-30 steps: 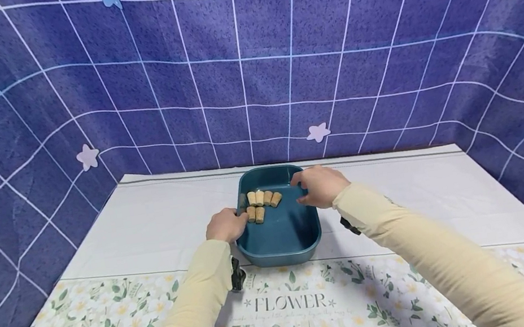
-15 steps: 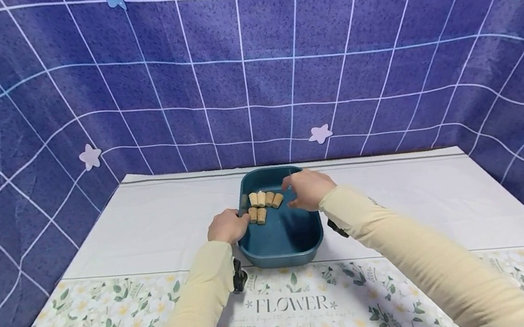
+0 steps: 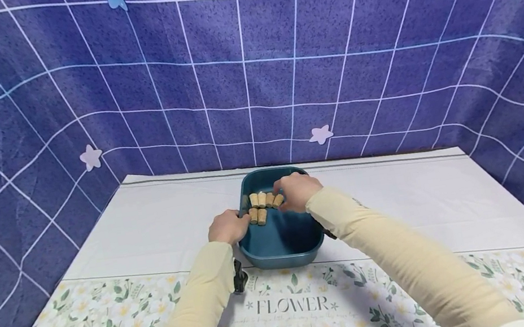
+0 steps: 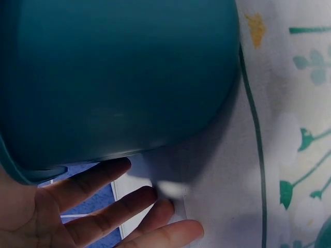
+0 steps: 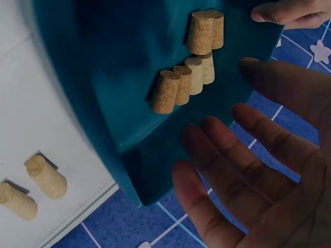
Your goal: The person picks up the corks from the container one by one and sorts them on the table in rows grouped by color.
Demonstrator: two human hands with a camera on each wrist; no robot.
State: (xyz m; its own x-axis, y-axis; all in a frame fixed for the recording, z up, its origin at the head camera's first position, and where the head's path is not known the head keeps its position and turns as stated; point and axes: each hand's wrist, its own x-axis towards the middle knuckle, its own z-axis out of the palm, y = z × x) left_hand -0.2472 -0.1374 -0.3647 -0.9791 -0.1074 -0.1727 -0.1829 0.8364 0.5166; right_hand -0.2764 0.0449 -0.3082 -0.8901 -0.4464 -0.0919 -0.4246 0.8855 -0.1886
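Note:
Several tapered corks (image 3: 261, 200) stand in two rows at the left side of a teal plastic tub (image 3: 285, 260). My left hand (image 3: 228, 227) grips the tub's left wall, thumb over the rim inside; in the left wrist view its fingers (image 4: 103, 217) are spread along the outside. My right hand (image 3: 298, 190) is over the tub, fingertips right at the rightmost cork (image 5: 165, 93) of the back row. Seen from the right wrist, this hand's fingers are loosely bent and apart, with nothing between them.
Two more corks (image 5: 46, 175) lie on the white tabletop (image 3: 175, 200) right of the tub, hidden behind my right arm in the head view. A floral printed band (image 3: 111, 319) crosses the front. Blue gridded cloth (image 3: 248, 74) with stars hangs behind.
My right hand has moved left over the tub, from its right side to the rightmost back cork. The left hand stays on the tub's wall.

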